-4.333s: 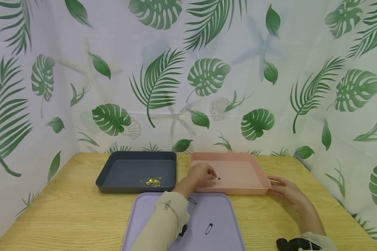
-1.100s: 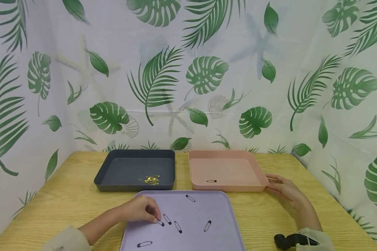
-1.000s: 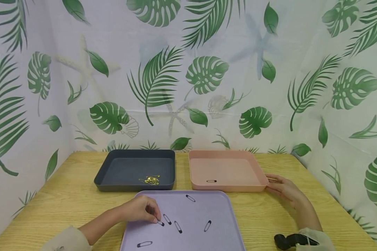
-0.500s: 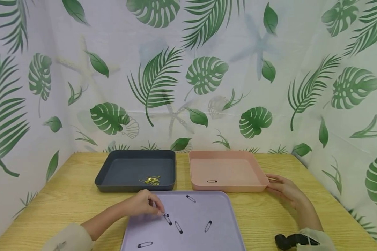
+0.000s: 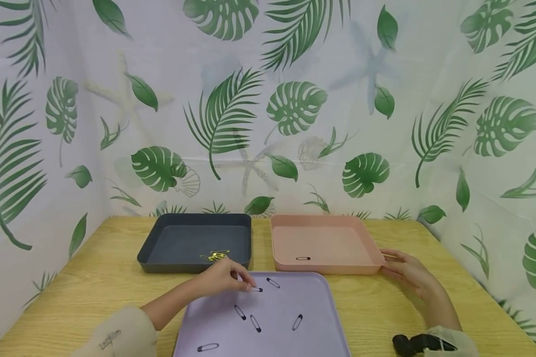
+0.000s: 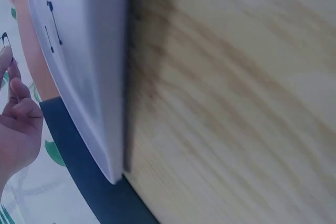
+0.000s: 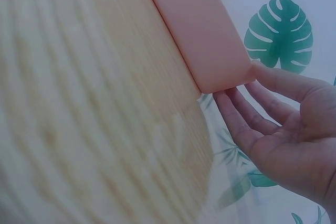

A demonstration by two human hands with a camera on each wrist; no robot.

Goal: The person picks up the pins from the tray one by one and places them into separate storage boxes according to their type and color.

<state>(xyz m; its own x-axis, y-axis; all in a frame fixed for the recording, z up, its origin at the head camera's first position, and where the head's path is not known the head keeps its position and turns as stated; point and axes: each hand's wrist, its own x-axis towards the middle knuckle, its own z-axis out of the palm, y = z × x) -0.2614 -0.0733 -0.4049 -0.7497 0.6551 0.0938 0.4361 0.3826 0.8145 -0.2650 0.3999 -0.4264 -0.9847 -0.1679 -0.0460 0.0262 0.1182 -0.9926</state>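
My left hand (image 5: 223, 277) pinches a black safety pin (image 5: 258, 289) between thumb and forefinger, over the upper part of the lilac tray (image 5: 274, 344). The same pinch shows at the edge of the left wrist view, with the safety pin (image 6: 6, 40) at the fingertips. Several other black safety pins (image 5: 255, 323) lie scattered on the lilac tray. One black safety pin (image 5: 302, 258) lies inside the pink tray (image 5: 328, 269). My right hand (image 5: 412, 276) rests its extended fingers against the pink tray's right end; the right wrist view shows the fingertips touching its corner (image 7: 231, 77).
A dark blue-grey tray (image 5: 171, 268) stands back left, holding a small heap of gold safety pins (image 5: 216, 256). All three trays sit on a wooden table (image 5: 94, 292). A leaf-patterned cloth (image 5: 250, 124) hangs behind and at both sides.
My left hand has lifted a black safety pin from the lilac tray's left part and carried it up and right. Earlier it put one into the pink tray. The right hand stays put.
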